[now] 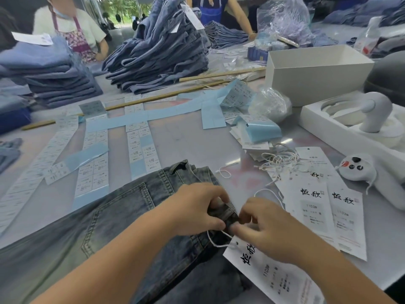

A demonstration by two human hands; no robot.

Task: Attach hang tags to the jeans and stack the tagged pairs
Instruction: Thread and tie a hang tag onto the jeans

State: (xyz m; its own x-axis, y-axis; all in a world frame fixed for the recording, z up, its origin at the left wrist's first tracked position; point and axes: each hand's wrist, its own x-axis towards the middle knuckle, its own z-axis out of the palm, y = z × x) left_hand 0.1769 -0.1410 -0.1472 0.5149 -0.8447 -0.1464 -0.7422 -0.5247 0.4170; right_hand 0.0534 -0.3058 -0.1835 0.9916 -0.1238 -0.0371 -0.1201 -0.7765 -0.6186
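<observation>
My left hand (197,207) pinches the jeans (122,216) belt loop; my right hand (269,229) pinches the white string (215,241) of a hang tag (274,275) lying on the jeans at the table's (197,139) near edge. Loose tags (328,211) lie just right.

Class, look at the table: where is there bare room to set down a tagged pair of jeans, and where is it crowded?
Bare table lies between the label strips, the jeans and the loose strings. A narrower gap runs between strips. The right side is crowded with hang tags and white boxes.
</observation>
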